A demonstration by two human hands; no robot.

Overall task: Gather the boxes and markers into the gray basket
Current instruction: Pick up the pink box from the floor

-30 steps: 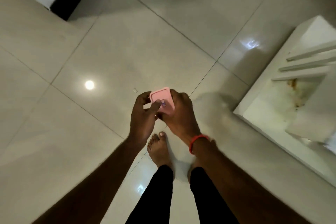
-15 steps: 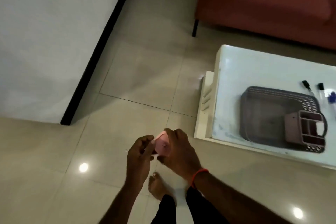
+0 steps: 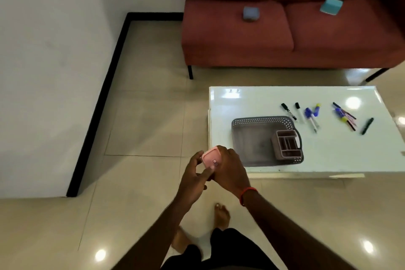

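Left hand (image 3: 195, 176) and right hand (image 3: 230, 169) both gripping pink box (image 3: 210, 158); gray basket (image 3: 252, 140) sitting on desk (image 3: 350, 155).

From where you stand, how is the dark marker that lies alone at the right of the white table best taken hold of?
Pinch the dark marker at mid-barrel from above, gripping across its narrow width. It lies flat on the white table, apart from the other markers, so both long sides are free. The right hand would serve, once it releases the pink box.
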